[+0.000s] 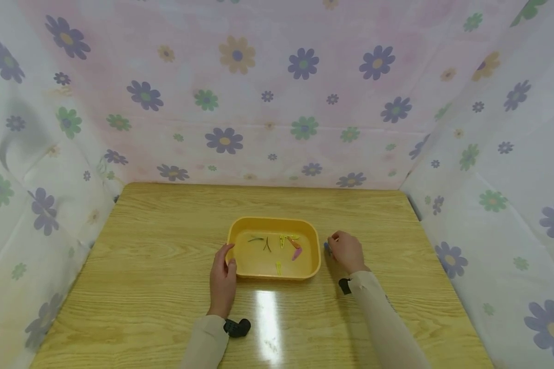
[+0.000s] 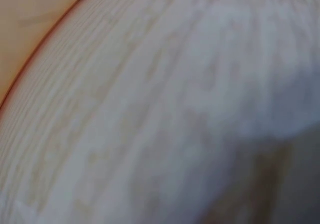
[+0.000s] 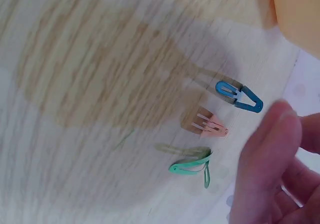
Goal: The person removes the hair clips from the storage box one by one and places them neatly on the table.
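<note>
Left hand [image 1: 223,281] at the left end of the yellow-orange, rounded-rectangular tray [image 1: 254,260], fingers bent over the rim and thumb by the near corner: it holds the tray on the wood-grain counter [image 1: 175,297]. Left wrist view is blurred and adds little. Inside the tray, about seven small clips lie loose and unsorted: two dark green slender clips [image 1: 256,239], three bright yellow slim clips [image 1: 282,241], one orange clip [image 1: 294,243] and one pink clip [image 1: 297,253]. Right hand [image 1: 348,251] is beyond the tray's right side, fingers curled, tips narrowly spaced; cannot tell whether anything is pinched. Right wrist view gives three clips outside the tray: a blue open-frame clip [image 3: 240,95] just beside the fingertips (contact uncertain), a peach triangular clip [image 3: 215,127] and a green looped clip [image 3: 192,172]. Progress, judged from position: most visible clips are within the tray, three remain outside; work appears well along, unfinished.
</note>
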`<act>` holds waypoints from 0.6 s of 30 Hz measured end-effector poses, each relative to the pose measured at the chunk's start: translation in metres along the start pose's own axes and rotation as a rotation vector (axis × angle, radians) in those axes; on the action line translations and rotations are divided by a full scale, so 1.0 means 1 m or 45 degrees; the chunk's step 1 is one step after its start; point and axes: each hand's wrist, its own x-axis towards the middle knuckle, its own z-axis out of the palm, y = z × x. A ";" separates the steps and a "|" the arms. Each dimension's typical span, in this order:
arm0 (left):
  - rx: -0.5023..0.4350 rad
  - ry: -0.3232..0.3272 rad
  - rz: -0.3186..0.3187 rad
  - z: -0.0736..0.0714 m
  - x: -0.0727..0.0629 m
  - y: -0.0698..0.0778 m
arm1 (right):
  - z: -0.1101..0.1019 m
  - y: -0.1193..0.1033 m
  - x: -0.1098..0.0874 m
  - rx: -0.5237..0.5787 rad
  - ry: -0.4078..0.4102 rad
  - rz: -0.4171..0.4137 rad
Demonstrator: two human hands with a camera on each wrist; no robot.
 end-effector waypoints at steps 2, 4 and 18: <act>0.000 0.012 -0.014 0.000 0.000 0.002 | 0.000 0.000 0.000 0.007 0.032 -0.012; 0.004 0.029 -0.038 0.001 0.000 0.003 | 0.002 0.001 0.001 0.032 0.063 -0.026; -0.082 0.016 -0.160 -0.006 -0.003 0.002 | 0.012 -0.028 -0.014 0.311 0.249 -0.215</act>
